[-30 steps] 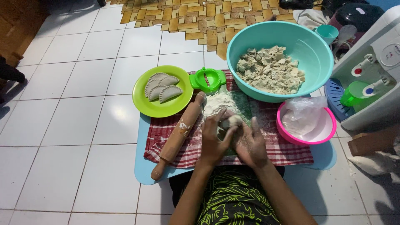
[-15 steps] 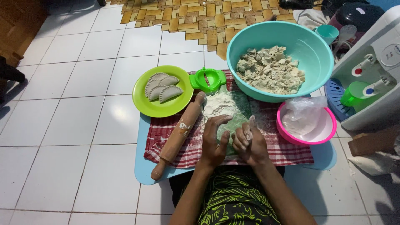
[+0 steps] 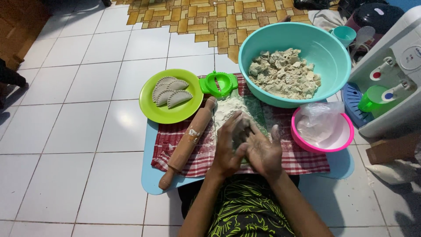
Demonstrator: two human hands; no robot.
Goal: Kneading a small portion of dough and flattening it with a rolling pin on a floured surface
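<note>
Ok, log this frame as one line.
left hand + right hand: pressed together around dough | over floured checked cloth | rolling pin beside left hand | three shaped pastries on green plate

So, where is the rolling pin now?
In the head view, the rolling pin lies slanted on the checked cloth, left of the left hand, just below the green plate.

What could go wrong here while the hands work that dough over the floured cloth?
The rolling pin lies tilted on the checked cloth right beside the left hand; a nudge could roll it onto the floor tiles. The pink bowl with its loose plastic bag sits close to the right hand and could be knocked. Both floury hands hide the dough piece, so I cannot tell how firmly it is held.
</note>
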